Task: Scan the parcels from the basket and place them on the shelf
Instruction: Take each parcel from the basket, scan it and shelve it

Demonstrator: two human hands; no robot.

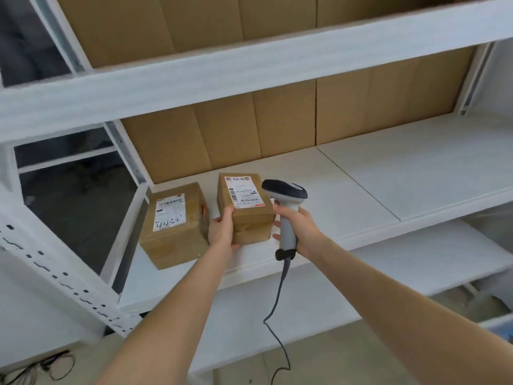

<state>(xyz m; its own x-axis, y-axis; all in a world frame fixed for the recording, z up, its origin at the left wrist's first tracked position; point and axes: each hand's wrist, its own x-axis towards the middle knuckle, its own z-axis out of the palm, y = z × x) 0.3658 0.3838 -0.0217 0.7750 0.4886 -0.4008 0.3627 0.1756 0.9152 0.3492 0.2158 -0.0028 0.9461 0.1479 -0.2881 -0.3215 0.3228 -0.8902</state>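
Head view shows a white shelf board [361, 184] backed by brown cardboard [277, 120], where the left hand [222, 232] grips a labelled parcel [244, 209] that seems to rest on the board just beside a second parcel [175, 226] (handwritten 4432), while the right hand [298, 229] clasps a corded scanner [286, 195], dark cables [41, 368] lying on the floor below.
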